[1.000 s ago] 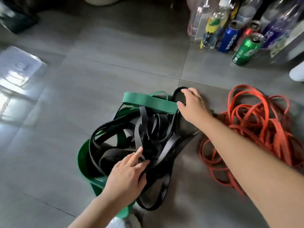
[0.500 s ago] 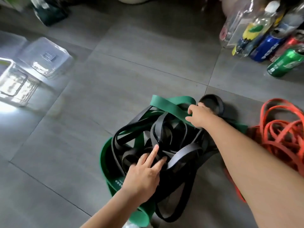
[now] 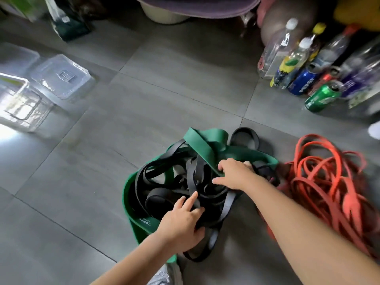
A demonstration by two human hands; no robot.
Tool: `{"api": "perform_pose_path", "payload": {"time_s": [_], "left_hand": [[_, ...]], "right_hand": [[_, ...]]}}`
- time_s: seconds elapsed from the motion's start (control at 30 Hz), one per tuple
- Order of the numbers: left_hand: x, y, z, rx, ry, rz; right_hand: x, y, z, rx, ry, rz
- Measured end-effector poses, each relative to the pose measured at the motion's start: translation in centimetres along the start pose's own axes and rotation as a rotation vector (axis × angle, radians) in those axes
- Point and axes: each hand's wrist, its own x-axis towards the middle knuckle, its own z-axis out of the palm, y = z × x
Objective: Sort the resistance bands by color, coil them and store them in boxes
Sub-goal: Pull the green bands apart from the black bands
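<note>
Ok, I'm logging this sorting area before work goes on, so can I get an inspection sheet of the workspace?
Surface: grey tiled floor.
Job's things: black bands tangled with green bands; orange bands heaped to their right; clear boxes at left.
Clutter: bottles and cans upper right.
Hands: left hand grips black bands; right hand holds a green band's edge.
Cables: nothing seen.
Surroundings: beige basin at the far edge; the rest is blurred.

The tangled band heap (image 3: 205, 150) lies central, thin-band pile (image 3: 349, 204) just right of it, boxes (image 3: 61, 77) far left, bottles (image 3: 292, 58) behind right.
</note>
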Motion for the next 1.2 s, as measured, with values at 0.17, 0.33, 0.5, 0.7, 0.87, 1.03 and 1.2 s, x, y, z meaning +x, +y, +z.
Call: {"api": "perform_pose_path", "payload": {"time_s": [0.17, 0.33, 0.5, 0.7, 0.87, 1.03, 1.2], "left_hand": [[-2.7, 0.5, -4.4, -0.061, -0.036, -0.005], [-6.3, 0.2, -7.7, -0.123, 0.039, -0.012], [-10.1, 0.8, -12.2, -0.041, 0.027, -0.01], [-15.1, 0.7, -17.4, -0.037, 0.008, -0.064], [-19.3, 3.5, -21.5, -0.078, 0.042, -0.049], [-23.9, 8.0, -23.9, -0.137, 0.483, 0.009], [-25.0, 8.7, -22.4, -0.5, 0.673, 0.078]], "right_hand": [[-6.2, -1.0, 2.5, -0.063, -0.082, -0.003], [-10.8, -2.5, 4.8, 0.422, -0.165, -0.004], [-13.6, -5.0, 6.4, 0.29, -0.163, -0.037], [-18.5, -6.6, -0.9, 0.356, 0.167, 0.004], [-26.4, -10.1, -12.2, 0.57, 0.44, -0.216], [-37.2, -13.3, -20.3, 1.066, 0.681, -0.464], [-45.0, -15.7, -22.7, 1.65, 0.504, -0.863]]}}
